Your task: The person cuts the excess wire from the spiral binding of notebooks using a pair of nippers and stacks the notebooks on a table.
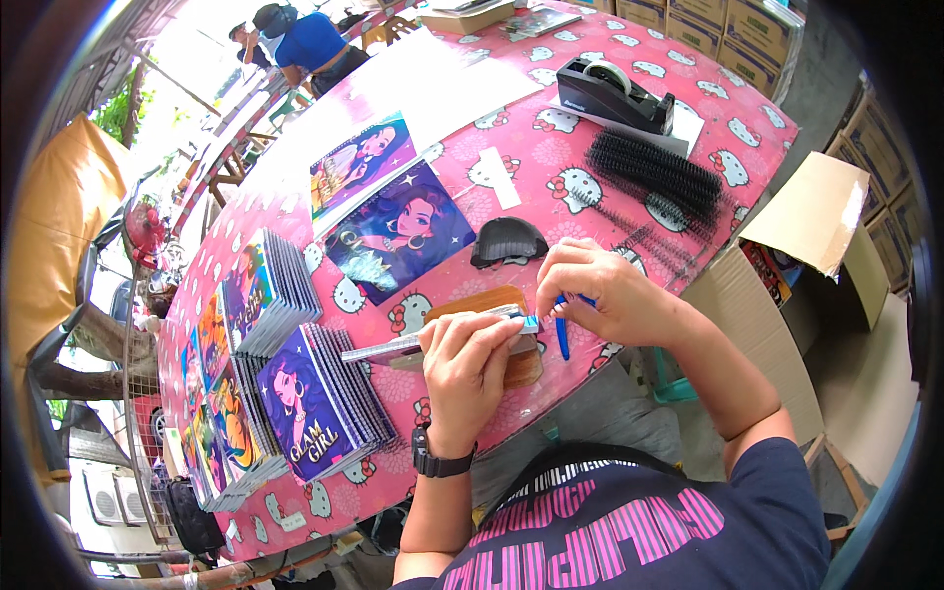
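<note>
My left hand (464, 364) is closed round a thin notebook (382, 349), seen nearly edge-on and held above a brown wooden board (521, 370). A small light-blue end shows beyond the fingertips. Right beside it, my right hand (597, 285) is closed on a blue-handled tool (562, 337) that looks like pliers; its jaws cannot be made out. Behind the hands sits a black curved tray (508, 243). Flat on the table to the left lies a purple illustrated cover (401, 234), and another illustrated notebook (362, 165) lies just past it.
Stacks of spiral notebooks (313, 403) stand at the table's left. Black binding coils (657, 175) lie at the right, near a black tape dispenser (615, 95). An open cardboard box (762, 324) stands beside the pink patterned table (442, 157). A person in blue (313, 44) is far off.
</note>
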The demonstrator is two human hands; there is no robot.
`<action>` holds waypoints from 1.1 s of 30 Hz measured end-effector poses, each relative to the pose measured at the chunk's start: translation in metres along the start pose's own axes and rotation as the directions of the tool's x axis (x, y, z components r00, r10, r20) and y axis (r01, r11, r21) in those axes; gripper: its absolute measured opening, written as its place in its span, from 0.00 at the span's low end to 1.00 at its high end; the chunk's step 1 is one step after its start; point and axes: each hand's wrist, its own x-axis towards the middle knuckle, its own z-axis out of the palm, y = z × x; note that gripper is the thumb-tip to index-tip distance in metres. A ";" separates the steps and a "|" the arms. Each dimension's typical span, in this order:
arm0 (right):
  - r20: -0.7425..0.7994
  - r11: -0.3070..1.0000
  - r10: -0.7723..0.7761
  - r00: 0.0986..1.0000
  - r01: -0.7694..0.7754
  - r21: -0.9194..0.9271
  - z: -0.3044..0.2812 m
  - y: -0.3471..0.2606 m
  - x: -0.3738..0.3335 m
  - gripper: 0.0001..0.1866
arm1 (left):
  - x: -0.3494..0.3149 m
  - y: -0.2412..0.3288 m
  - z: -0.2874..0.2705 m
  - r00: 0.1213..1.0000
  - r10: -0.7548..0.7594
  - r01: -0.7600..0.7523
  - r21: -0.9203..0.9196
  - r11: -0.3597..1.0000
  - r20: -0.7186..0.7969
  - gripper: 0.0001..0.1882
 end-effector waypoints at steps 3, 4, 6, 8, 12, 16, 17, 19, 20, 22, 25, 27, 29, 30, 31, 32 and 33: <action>0.050 0.994 -0.088 0.995 0.090 -0.055 0.001 0.003 -0.002 0.10 | -0.003 -0.001 -0.001 0.998 0.057 -0.058 0.020 0.998 0.026 0.07; 0.077 0.992 -0.109 0.991 0.113 -0.052 0.000 0.000 -0.002 0.10 | -0.006 -0.002 -0.002 0.998 0.062 -0.062 0.021 0.998 0.020 0.08; 0.128 0.993 -0.110 0.986 0.115 -0.033 -0.003 -0.004 -0.001 0.10 | -0.010 -0.004 -0.001 0.997 0.072 -0.073 0.023 0.997 0.009 0.08; 0.179 0.997 -0.076 0.981 0.078 -0.008 -0.006 -0.009 -0.004 0.12 | -0.009 -0.002 0.001 0.999 0.029 -0.029 0.005 1.000 -0.017 0.09; 0.115 0.992 0.120 0.986 -0.115 -0.047 -0.003 -0.008 -0.010 0.17 | 0.003 0.005 0.003 0.999 -0.050 0.050 0.056 0.997 0.008 0.12; 0.112 0.973 0.196 0.974 -0.208 0.100 -0.006 -0.006 0.000 0.19 | 0.010 0.005 0.009 0.994 -0.047 0.033 0.135 0.990 0.100 0.11; 0.184 0.941 0.260 0.948 -0.292 0.172 -0.010 0.000 0.004 0.18 | 0.011 0.006 0.010 0.992 -0.061 0.045 0.153 0.987 0.106 0.09; 0.391 0.645 0.422 0.818 -0.574 0.504 -0.014 0.029 0.013 0.16 | 0.010 0.009 0.007 0.987 -0.081 0.054 0.188 0.981 0.138 0.08; 0.305 0.773 0.405 0.862 -0.501 0.389 -0.008 0.053 0.016 0.16 | 0.012 0.010 0.007 0.986 -0.083 0.052 0.203 0.978 0.147 0.08; 0.159 0.940 0.302 0.940 -0.321 0.112 0.015 0.103 0.034 0.17 | 0.011 0.013 0.002 0.987 -0.093 0.071 0.173 0.982 0.128 0.06; 0.227 0.990 -0.039 0.973 0.069 -0.123 0.052 0.147 0.059 0.21 | 0.006 0.014 -0.004 0.975 -0.149 0.117 0.191 0.975 0.163 0.08; 0.306 0.953 -0.012 0.952 0.104 -0.285 0.045 0.155 0.060 0.21 | 0.013 0.015 0.000 0.983 -0.102 0.069 0.206 0.976 0.151 0.07; 0.357 0.917 0.162 0.920 -0.007 -0.398 0.046 0.147 0.063 0.22 | 0.018 0.018 0.003 0.992 -0.106 0.094 0.157 0.983 0.073 0.06; 0.376 0.899 0.279 0.884 -0.102 -0.426 0.043 0.138 0.063 0.23 | 0.016 0.014 0.001 0.990 -0.106 0.089 0.166 0.982 0.097 0.06; 0.389 0.867 0.391 0.834 -0.193 -0.459 0.038 0.124 0.064 0.24 | 0.011 0.009 0.000 0.987 -0.106 0.084 0.175 0.981 0.120 0.07; 0.427 0.846 0.513 0.744 -0.353 -0.400 0.033 0.113 0.063 0.32 | 0.006 0.005 -0.001 0.984 -0.106 0.079 0.177 0.981 0.145 0.07; 0.455 0.819 0.566 0.687 -0.407 -0.404 0.030 0.106 0.061 0.34 | 0.003 0.004 -0.005 0.980 -0.102 0.069 0.187 0.980 0.171 0.09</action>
